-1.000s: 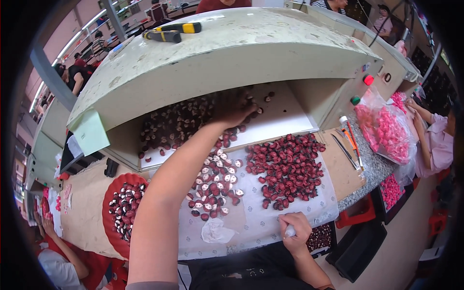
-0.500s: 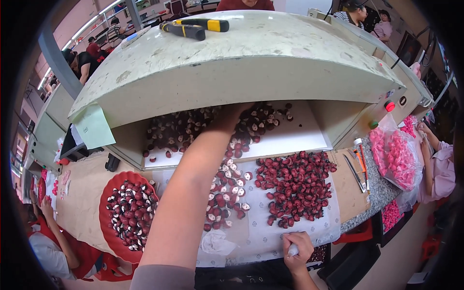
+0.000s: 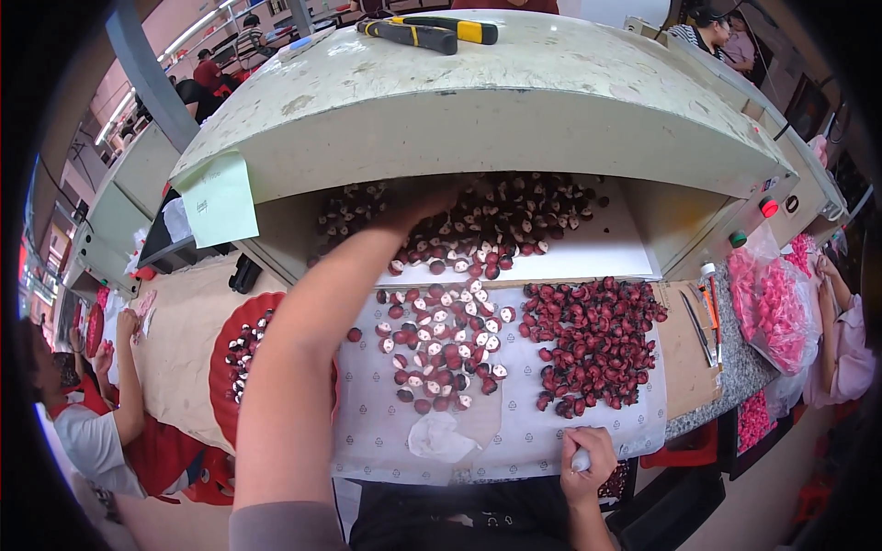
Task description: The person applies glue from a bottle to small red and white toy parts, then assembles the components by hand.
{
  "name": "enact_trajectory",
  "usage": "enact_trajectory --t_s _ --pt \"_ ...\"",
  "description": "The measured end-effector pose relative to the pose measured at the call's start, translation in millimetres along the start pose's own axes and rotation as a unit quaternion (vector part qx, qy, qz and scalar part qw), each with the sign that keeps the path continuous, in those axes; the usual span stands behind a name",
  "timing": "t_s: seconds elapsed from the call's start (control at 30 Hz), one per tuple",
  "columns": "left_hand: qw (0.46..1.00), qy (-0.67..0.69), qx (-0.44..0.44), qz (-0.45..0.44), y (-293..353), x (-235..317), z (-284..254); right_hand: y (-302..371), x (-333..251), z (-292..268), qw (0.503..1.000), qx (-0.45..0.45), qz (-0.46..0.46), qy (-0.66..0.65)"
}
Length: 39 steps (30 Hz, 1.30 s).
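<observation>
My left hand [image 3: 443, 196] reaches deep into the open-fronted cream cabinet [image 3: 514, 129], among small round dark-red pieces with white faces [image 3: 501, 225] on a white sheet. Shadow and the pieces hide its fingers. More of these face pieces [image 3: 446, 335] lie scattered on the patterned paper [image 3: 367, 432] in front. To their right is a pile of dark-red and black pieces [image 3: 597, 344] of folded shape. My right hand [image 3: 595, 456] rests at the paper's front edge, closed around a small white tube-like thing [image 3: 581, 460] whose exact kind I cannot make out.
A red scalloped bowl [image 3: 222, 386] of face pieces stands left, partly behind my forearm. Crumpled tissue [image 3: 439, 437] lies in front. A cutter knife [image 3: 700, 329] lies right, near a bag of pink pieces [image 3: 772, 308]. Pliers [image 3: 427, 33] sit on the cabinet. Co-workers sit either side.
The view has shifted, so most things sit farther right in it. My left arm has swung left inside the cabinet, uncovering more face pieces. My right hand keeps its grip on the white thing.
</observation>
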<state>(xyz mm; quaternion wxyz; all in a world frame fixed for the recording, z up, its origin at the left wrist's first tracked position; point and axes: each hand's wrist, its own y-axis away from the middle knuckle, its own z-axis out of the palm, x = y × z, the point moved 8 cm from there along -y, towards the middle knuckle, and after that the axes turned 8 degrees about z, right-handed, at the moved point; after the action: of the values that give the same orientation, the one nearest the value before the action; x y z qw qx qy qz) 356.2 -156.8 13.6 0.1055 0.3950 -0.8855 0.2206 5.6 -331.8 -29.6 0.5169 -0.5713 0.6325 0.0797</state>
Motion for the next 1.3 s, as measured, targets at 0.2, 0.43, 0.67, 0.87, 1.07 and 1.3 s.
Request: enact_trajectory --t_s 0.2,0.43,0.67,0.87,1.07,1.3 --pt "0.987 -0.143 0.051 -0.047 50 -59 -24 0 -4 3 1.000 -0.004 -0.007 0.000" --pt "0.979 -0.187 0.060 -0.052 56 -60 -18 2 -4 3 1.000 0.007 -0.004 0.006" --pt "0.974 -0.205 0.088 -0.050 63 -81 3 1 -5 4 1.000 0.005 -0.008 0.013" --pt "0.980 -0.147 -0.099 -0.086 65 -23 19 0 -4 4 1.000 0.005 -0.004 0.017" --pt "0.985 -0.144 -0.065 -0.070 73 -15 26 2 -5 5 1.000 0.005 -0.009 0.020" --pt "0.989 -0.138 -0.022 -0.051 67 -6 34 4 -5 7 1.000 0.004 0.000 0.013"
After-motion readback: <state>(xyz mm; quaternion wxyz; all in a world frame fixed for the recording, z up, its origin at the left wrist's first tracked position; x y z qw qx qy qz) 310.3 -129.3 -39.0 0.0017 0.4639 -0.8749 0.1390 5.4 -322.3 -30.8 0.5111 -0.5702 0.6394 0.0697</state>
